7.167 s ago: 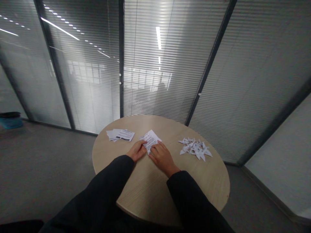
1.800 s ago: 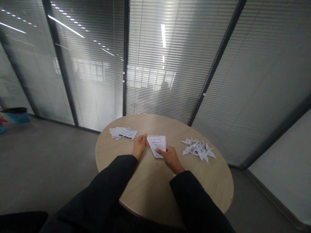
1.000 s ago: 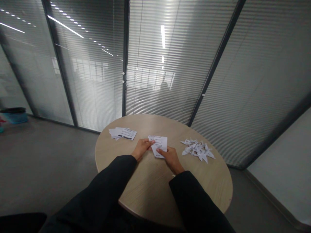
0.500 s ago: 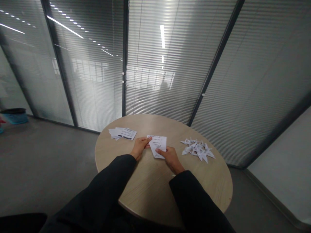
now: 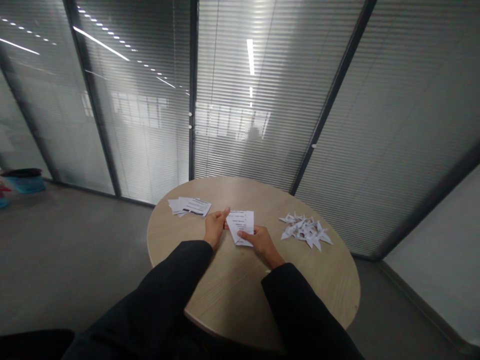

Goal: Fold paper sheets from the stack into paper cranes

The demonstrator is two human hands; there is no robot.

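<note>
A sheet of printed white paper (image 5: 242, 220), with its lower left corner folded in, is held up over the round wooden table (image 5: 225, 280). My right hand (image 5: 262, 244) pinches its lower right part, thumb on the printed face. At the sheet's left edge is my left hand (image 5: 215, 227), closed, with the thumb up by the upper left corner and some fingers behind the paper. To the right lies a heap of folded white paper pieces with pointed ends (image 5: 305, 230). Several flat printed sheets (image 5: 190, 205) overlap at the table's far left.
Beyond the table stands a glass partition with blinds (image 5: 247, 100) and dark frames. A blue bin with a black rim (image 5: 25, 181) is on the floor at the far left. A white wall (image 5: 442, 250) rises at the right.
The paper has shifted slightly left and turned a little. My left thumb has slid off its face to the edge, and my right thumb has moved slightly left.
</note>
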